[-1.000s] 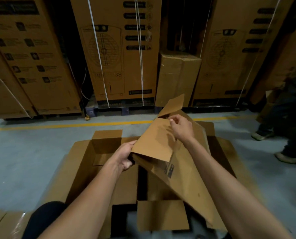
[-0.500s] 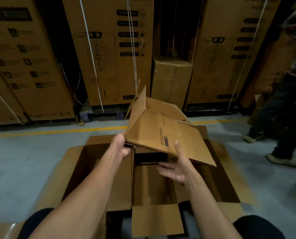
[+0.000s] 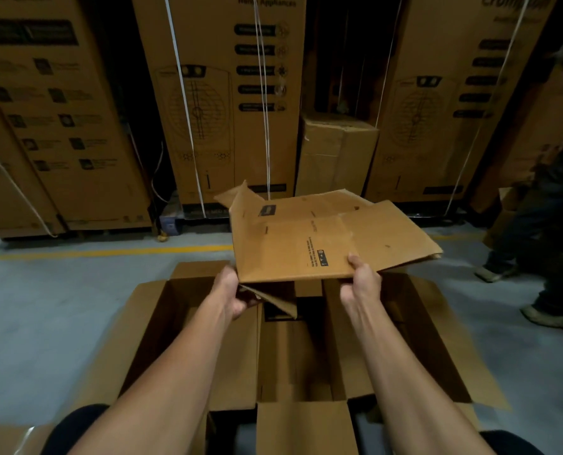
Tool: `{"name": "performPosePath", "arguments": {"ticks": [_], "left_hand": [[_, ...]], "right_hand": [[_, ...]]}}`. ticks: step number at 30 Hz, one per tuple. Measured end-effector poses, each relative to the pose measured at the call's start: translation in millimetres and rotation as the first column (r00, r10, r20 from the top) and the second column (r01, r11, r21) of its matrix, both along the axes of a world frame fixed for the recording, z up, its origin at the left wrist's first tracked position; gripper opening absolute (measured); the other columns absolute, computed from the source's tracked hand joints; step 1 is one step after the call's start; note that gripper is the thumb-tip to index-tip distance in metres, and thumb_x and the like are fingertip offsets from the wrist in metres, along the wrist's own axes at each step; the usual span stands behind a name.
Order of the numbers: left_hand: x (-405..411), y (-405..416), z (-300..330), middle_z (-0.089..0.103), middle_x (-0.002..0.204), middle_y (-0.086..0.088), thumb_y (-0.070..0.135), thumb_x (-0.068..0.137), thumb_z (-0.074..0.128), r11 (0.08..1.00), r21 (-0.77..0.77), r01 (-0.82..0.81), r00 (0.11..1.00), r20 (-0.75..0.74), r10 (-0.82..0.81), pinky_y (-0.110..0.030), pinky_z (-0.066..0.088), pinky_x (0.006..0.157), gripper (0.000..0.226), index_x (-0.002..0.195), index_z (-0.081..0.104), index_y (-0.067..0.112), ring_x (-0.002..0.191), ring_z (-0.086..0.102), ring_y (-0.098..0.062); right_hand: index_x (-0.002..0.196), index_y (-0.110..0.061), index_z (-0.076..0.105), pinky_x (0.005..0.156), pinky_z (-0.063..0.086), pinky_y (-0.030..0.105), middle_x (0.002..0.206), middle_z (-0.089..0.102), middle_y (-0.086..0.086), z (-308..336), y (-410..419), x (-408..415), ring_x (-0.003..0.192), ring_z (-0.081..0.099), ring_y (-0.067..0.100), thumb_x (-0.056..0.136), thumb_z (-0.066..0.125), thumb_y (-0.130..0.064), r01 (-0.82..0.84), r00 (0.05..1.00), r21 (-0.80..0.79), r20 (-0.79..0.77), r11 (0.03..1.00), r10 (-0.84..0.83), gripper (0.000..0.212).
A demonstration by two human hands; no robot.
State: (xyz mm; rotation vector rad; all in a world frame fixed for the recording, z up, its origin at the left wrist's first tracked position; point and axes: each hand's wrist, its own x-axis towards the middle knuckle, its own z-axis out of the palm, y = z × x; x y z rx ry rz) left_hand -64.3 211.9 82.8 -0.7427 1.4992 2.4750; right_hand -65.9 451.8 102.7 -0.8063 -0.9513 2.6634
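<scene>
I hold a flattened brown cardboard carton (image 3: 309, 238) nearly level above a large open cardboard box (image 3: 148, 323) on the floor. My left hand (image 3: 232, 295) grips the carton's near left corner, fingers curled under it. My right hand (image 3: 360, 284) grips the near edge further right, thumb on top. A loose flap (image 3: 273, 298) hangs down below the carton between my hands. Smaller open cartons stand inside the big box (image 3: 293, 349).
Tall strapped appliance boxes (image 3: 221, 100) on pallets line the back, with a smaller plain box (image 3: 335, 156) between them. A yellow floor line (image 3: 93, 252) runs across. A person's legs and shoes (image 3: 549, 257) are at the right. My knees (image 3: 73, 431) are at the bottom.
The carton has swung from tilted to nearly flat and moved up and away. My right hand, open beneath it half a second ago, now grips its near edge.
</scene>
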Motion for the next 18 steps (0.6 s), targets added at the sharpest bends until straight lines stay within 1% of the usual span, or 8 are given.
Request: {"name": "performPosePath", "arguments": {"ticks": [3, 7, 9, 11, 13, 15, 17, 18], "left_hand": [[4.8, -3.3, -1.2, 0.078, 0.094, -0.014, 0.037, 0.108, 0.042, 0.999, 0.025, -0.026, 0.999, 0.029, 0.025, -0.047, 0.062, 0.074, 0.036, 0.107, 0.071, 0.018, 0.097, 0.071, -0.035], [7.4, 0.3, -7.7, 0.076, 0.113, -0.015, 0.039, 0.104, 0.044, 0.990, -0.096, -0.100, 0.993, 0.055, 0.105, -0.055, 0.059, 0.094, 0.039, 0.116, 0.072, 0.014, 0.108, 0.069, -0.036], [9.7, 5.8, -8.3, 0.075, 0.115, -0.014, 0.042, 0.101, 0.045, 0.956, -0.177, -0.234, 0.967, 0.059, 0.248, -0.054, 0.060, 0.096, 0.043, 0.120, 0.070, 0.014, 0.104, 0.071, -0.035], [13.4, 11.3, -7.2, 0.072, 0.118, -0.012, 0.049, 0.102, 0.041, 0.864, -0.291, -0.411, 0.897, 0.043, 0.441, -0.049, 0.056, 0.099, 0.052, 0.123, 0.071, 0.012, 0.105, 0.068, -0.035], [20.5, 18.8, -4.3, 0.071, 0.107, -0.010, 0.057, 0.106, 0.033, 0.756, -0.417, -0.505, 0.840, -0.039, 0.541, -0.040, 0.049, 0.087, 0.062, 0.112, 0.073, 0.011, 0.094, 0.064, -0.031], [32.0, 30.9, -2.4, 0.070, 0.084, -0.009, 0.068, 0.103, 0.029, 0.720, -0.469, -0.512, 0.849, -0.145, 0.509, -0.037, 0.044, 0.068, 0.072, 0.082, 0.071, 0.012, 0.073, 0.061, -0.028], [42.5, 43.6, -3.9, 0.064, 0.064, -0.006, 0.076, 0.100, 0.033, 0.817, -0.390, -0.425, 0.905, -0.183, 0.383, -0.034, 0.046, 0.061, 0.075, 0.067, 0.063, 0.015, 0.062, 0.062, -0.026], [43.3, 45.9, -6.5, 0.068, 0.067, -0.007, 0.079, 0.099, 0.037, 0.903, -0.267, -0.336, 0.940, -0.153, 0.304, -0.034, 0.052, 0.062, 0.077, 0.072, 0.066, 0.013, 0.064, 0.067, -0.026]], "right_hand": [[0.133, -0.001, 0.058, 0.070, 0.063, 0.047, 0.116, 0.072, 0.021, -0.9, 2.0, -6.1, 0.102, 0.073, 0.035, 0.097, 0.068, 0.001, -0.024, 1.000, 0.016, -0.005, 1.000, 0.024, 0.037], [0.128, 0.001, 0.064, 0.084, 0.063, 0.052, 0.121, 0.072, 0.022, 1.3, 0.6, -13.4, 0.108, 0.072, 0.038, 0.096, 0.068, 0.002, -0.022, 0.999, 0.022, -0.043, 1.000, 0.023, 0.032], [0.118, 0.001, 0.067, 0.089, 0.062, 0.052, 0.119, 0.073, 0.022, 4.2, 0.7, -16.9, 0.107, 0.072, 0.037, 0.097, 0.068, 0.001, -0.030, 0.998, 0.038, -0.049, 0.999, 0.032, 0.021], [0.119, 0.001, 0.068, 0.091, 0.061, 0.050, 0.120, 0.073, 0.021, 8.0, 0.5, -19.3, 0.109, 0.072, 0.035, 0.097, 0.067, 0.000, -0.030, 0.998, 0.047, -0.052, 0.998, 0.033, 0.021], [0.127, 0.001, 0.066, 0.085, 0.062, 0.045, 0.123, 0.072, 0.020, 11.4, 0.4, -22.6, 0.112, 0.071, 0.034, 0.098, 0.067, -0.001, -0.027, 0.997, 0.057, -0.069, 0.998, 0.031, 0.029], [0.128, 0.000, 0.065, 0.082, 0.062, 0.041, 0.124, 0.072, 0.019, 17.0, -1.3, -23.9, 0.112, 0.071, 0.033, 0.099, 0.067, -0.003, -0.028, 0.996, 0.065, -0.083, 0.998, 0.033, 0.030], [0.126, 0.000, 0.065, 0.081, 0.062, 0.042, 0.124, 0.072, 0.019, 20.9, -3.7, -25.6, 0.113, 0.071, 0.033, 0.099, 0.066, -0.004, -0.026, 0.995, 0.065, -0.098, 0.998, 0.033, 0.027], [0.122, -0.001, 0.065, 0.080, 0.062, 0.042, 0.124, 0.071, 0.019, 22.3, -4.9, -25.2, 0.113, 0.071, 0.034, 0.099, 0.066, -0.004, -0.032, 0.994, 0.065, -0.103, 0.997, 0.039, 0.023]]}}
